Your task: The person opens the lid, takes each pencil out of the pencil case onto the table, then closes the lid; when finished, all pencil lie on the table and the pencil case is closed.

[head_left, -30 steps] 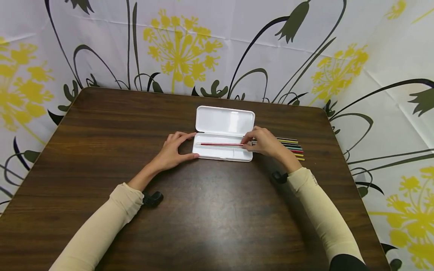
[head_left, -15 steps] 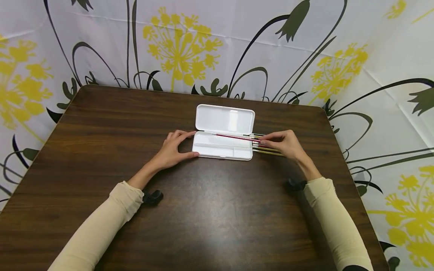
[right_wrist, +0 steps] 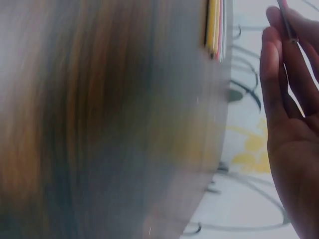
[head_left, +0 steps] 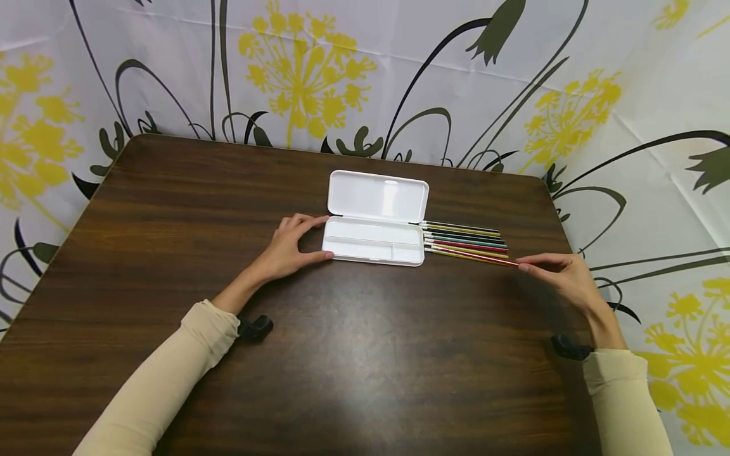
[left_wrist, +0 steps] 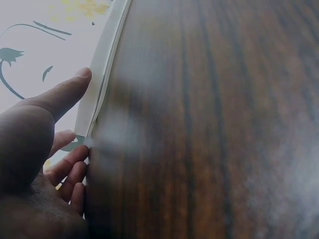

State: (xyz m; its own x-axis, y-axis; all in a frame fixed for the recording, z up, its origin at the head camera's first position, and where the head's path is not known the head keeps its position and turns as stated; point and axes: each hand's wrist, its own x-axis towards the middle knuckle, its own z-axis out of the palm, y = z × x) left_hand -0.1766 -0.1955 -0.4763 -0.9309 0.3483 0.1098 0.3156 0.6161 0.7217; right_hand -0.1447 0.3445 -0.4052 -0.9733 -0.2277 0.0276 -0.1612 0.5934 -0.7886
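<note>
An unfolded white pencil case lies on the table, its lid tipped back. My left hand holds the case's left end, thumb at the near corner and index finger at the far one. In the left wrist view the thumb lies against the case's edge. A red pencil is pinched at its right end between the thumb and fingertips of my right hand. It lies slantwise along the near side of a row of pencils, which have pale left ends.
Brown wood-grain table spreads out around the case. A flowered white cloth hangs behind the far edge and to the right. The row of pencils runs rightward from the case's right end.
My right hand lifted the red pencil out of the case, drew it rightward and brought it down beside the other pencils. The left hand kept its place on the case.
</note>
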